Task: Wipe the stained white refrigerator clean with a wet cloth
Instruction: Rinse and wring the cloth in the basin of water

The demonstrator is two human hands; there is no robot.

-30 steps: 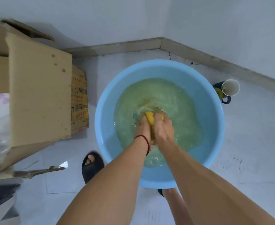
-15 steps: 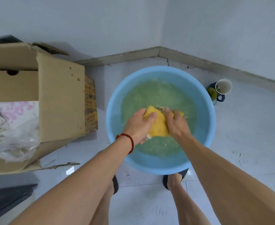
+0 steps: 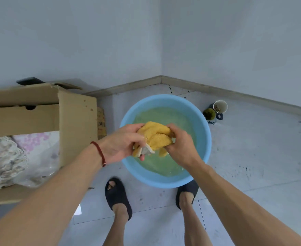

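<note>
Item: yellow cloth [image 3: 156, 137], bunched above blue basin [image 3: 203, 139]; left hand [image 3: 123, 142] grips its nine-o'clock end, right hand [image 3: 180, 146] its three-o'clock end.

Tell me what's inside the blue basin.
The basin holds cloudy greenish water. The hands and yellow cloth above cover its middle, so anything lying there cannot be seen.

Open cardboard box [image 3: 75, 125] at floor's left edge, bagged fabric [image 3: 13, 157] inside. White cup [image 3: 220, 106] and dark mug [image 3: 210, 114] near the wall corner.
</note>
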